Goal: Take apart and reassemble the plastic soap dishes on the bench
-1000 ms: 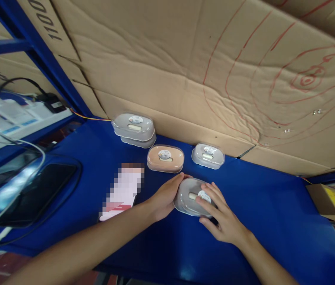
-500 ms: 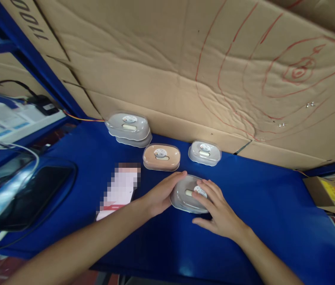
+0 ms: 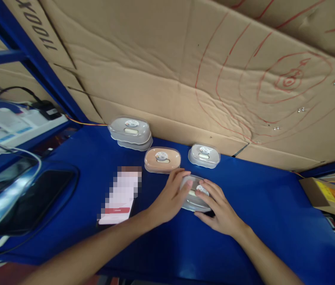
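A grey oval plastic box with a clear lid (image 3: pixel 195 202) rests on the blue tabletop between my two hands. My left hand (image 3: pixel 172 198) grips its left end, with the thumb over the lid and the fingers along the far side. From the right, my right hand (image 3: pixel 217 204) has its fingers over the lid beside a round white sticker and its thumb at the near edge. Just behind sits a peach box of the same shape (image 3: pixel 152 163). Another grey box (image 3: pixel 197 158) stands behind and to the right, by the cardboard.
Two grey boxes (image 3: pixel 139 136) are stacked at the back left. A phone with a lit, blurred screen (image 3: pixel 121 190) lies left of my hands, and a dark device (image 3: pixel 33 202) with cables lies farther left. Cardboard (image 3: pixel 143 67) walls the back; a small carton (image 3: pixel 328 198) is at right.
My left hand has shifted right, further over the box, and its thumb now lies on the lid. My right thumb has moved in against the near edge. The view has tilted slightly.
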Tool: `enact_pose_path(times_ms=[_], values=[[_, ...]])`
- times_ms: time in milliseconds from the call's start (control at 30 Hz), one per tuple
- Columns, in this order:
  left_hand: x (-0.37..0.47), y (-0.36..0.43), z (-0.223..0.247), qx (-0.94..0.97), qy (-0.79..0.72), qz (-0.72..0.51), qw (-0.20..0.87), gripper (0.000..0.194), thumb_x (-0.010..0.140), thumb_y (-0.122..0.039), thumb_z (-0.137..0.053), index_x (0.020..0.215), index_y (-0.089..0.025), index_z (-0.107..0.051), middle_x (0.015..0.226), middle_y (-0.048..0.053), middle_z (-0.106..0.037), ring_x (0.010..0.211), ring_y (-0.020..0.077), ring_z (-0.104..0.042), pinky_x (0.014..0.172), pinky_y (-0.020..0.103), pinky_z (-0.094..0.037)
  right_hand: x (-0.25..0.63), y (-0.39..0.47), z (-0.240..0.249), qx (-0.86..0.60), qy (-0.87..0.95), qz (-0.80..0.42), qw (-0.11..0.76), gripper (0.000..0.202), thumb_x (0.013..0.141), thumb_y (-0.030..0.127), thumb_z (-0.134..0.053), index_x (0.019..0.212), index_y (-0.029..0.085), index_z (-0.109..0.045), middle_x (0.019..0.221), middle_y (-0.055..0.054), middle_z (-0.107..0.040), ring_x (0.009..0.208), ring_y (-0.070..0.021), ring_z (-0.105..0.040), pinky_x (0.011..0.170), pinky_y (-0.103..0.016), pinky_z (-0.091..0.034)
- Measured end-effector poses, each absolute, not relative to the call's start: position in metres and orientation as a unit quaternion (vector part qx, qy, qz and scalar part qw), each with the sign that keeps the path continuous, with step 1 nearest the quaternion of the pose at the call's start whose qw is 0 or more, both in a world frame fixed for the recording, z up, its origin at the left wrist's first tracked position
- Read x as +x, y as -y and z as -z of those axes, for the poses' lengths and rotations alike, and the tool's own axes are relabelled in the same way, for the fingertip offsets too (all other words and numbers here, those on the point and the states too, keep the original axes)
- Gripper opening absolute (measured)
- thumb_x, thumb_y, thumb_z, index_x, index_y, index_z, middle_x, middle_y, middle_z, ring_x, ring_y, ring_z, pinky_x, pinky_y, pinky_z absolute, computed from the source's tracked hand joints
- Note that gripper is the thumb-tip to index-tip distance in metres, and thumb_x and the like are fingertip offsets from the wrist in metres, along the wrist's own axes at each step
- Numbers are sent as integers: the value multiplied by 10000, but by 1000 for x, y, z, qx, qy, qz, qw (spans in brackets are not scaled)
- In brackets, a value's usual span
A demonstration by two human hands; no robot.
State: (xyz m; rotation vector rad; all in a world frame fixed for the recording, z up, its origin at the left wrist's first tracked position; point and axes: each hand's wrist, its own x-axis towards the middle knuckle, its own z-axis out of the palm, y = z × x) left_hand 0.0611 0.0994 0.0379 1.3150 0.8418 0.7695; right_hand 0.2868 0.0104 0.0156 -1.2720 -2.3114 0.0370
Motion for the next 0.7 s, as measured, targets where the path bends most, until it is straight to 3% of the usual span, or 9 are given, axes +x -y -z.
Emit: enact_pose_path(times_ms=[67,133,267,467,600,700], values=[[60,-93,-35,679,-361,-326,549,510,987,-487,-637,1428,-239,-575,1650,139,-382,1578,339,-267,1311,532,-141,289,-12,-15,-482,844,-17,236,657,1002,323,-679,1602,293,-414,1637,-145,-466,1545,-359,-407,1210,-633,-418],[59,-87,-30,792,-327,-288,427,587,997,-466,-633,1523,-247,-486,1696,175,-307,1588,391,-251,1280,619,-195,290,-12,-15,-492,840,-25,226,611,1010,311,-652,1582,289,-438,1642,-142,-454,1559,-356,-379,1226,-643,-385],[60,-83,-19,891,-256,-254,276,628,986,-492,-663,1543,-278,-466,1688,189,-338,1571,442,-288,1219,656,-311,292,-10,-16,-495,833,-49,242,589,996,363,-618,1550,248,-452,1681,-163,-364,1583,-385,-315,1221,-666,-361],[60,-89,-21,900,-278,-255,217,493,996,-353,-643,1474,-267,-556,1625,182,-434,1509,401,-405,1182,615,-380,315,-31,-14,-575,737,-1,354,444,1057,387,-476,1483,261,-469,1619,-166,-442,1507,-359,-444,1185,-633,-421],[60,-91,-25,895,-285,-268,212,482,950,-311,-681,1422,-254,-606,1591,180,-462,1493,403,-420,1185,612,-382,337,-76,-16,-608,730,27,313,530,1071,421,-517,1573,287,-414,1698,-154,-348,1586,-382,-311,1230,-695,-301],[60,-91,-26,892,-290,-274,212,477,923,-282,-692,1393,-238,-625,1575,183,-472,1489,406,-423,1192,611,-377,350,-101,-17,-610,746,19,265,558,1054,507,-560,1567,316,-452,1678,-130,-404,1581,-393,-325,1212,-688,-328]])
